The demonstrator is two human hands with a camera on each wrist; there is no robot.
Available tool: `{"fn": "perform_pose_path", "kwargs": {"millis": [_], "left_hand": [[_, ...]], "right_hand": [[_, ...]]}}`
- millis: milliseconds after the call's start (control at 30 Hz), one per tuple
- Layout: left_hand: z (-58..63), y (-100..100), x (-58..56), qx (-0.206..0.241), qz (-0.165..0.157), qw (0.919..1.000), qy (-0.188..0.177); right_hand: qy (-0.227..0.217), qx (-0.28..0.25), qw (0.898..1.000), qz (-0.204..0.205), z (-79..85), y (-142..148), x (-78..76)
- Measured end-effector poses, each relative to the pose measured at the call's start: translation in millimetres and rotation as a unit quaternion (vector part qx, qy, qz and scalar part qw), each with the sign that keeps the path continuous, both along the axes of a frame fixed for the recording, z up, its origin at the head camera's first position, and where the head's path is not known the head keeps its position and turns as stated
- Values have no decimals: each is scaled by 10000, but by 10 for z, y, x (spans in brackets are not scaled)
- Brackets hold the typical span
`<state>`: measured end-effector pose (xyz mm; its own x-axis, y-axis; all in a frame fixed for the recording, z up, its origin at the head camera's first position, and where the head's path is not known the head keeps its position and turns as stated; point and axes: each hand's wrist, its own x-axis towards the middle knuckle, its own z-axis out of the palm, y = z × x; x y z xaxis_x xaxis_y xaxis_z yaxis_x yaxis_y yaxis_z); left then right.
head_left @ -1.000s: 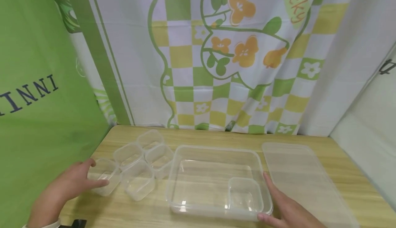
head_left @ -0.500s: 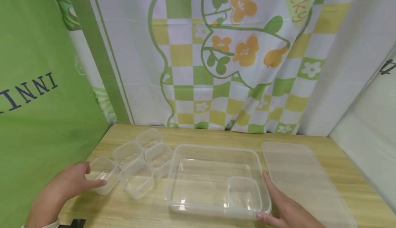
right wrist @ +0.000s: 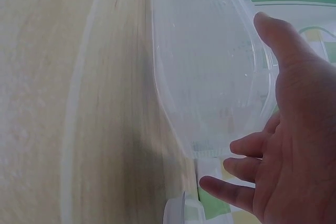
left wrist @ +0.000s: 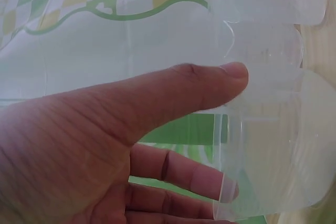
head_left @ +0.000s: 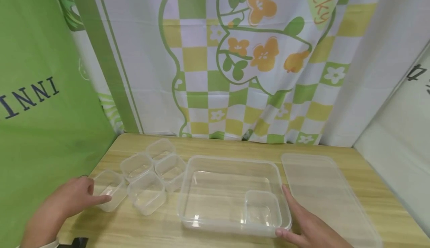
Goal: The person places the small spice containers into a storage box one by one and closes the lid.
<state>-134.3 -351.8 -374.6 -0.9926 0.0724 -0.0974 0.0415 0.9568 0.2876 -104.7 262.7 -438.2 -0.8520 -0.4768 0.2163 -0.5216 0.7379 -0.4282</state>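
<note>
Near the table's left edge, my left hand (head_left: 72, 199) holds a small clear plastic container (head_left: 115, 188) by its side. Its thumb lies across the near part, and the fingers are behind the rim in the left wrist view. My right hand (head_left: 310, 222) rests against the right front corner of a large clear rectangular box (head_left: 218, 166), thumb at the front and fingers along the side. In the right wrist view those fingers are spread and nearly straight. Inside the box's front right corner sits another small container (head_left: 263, 207).
Several small clear containers (head_left: 147, 194) cluster between my left hand and the box, close together. A flat translucent lid (head_left: 322, 188) lies right of the box. The wooden table (head_left: 231, 147) ends at a patterned curtain (head_left: 242, 102); green fabric (head_left: 50, 139) hangs at the left.
My left hand has shifted slightly left and its fingers have drawn in at the small container. The right hand stays at the box corner. The whole head view has drifted a little.
</note>
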Motion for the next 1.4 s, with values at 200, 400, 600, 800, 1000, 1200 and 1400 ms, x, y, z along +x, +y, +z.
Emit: {"fn": "perform_pose_path", "kwargs": {"millis": [200, 400, 600, 800, 1000, 1200, 1400], "left_hand": [[1, -8, 32, 74, -103, 9997, 192], [54, -12, 93, 191, -146, 9995, 189], [136, 19, 136, 130, -183, 9996, 196], [176, 71, 209, 75, -320, 9986, 412], [228, 126, 283, -3, -445, 9962, 749], [352, 193, 356, -161, -314, 9964, 770], [516, 301, 447, -391, -159, 9953, 876]], "right_hand": [[-32, 57, 10000, -52, 5, -5, -4], [-32, 50, 10000, 14, -18, 9, -3], [18, 47, 10000, 48, -41, 26, -10], [-72, 46, 9999, 60, -39, 28, -7], [-44, 34, 10000, 73, -30, 28, -9], [-119, 5, 9999, 78, -37, 26, -15], [-102, 12, 9999, 55, -25, 18, -6]]}}
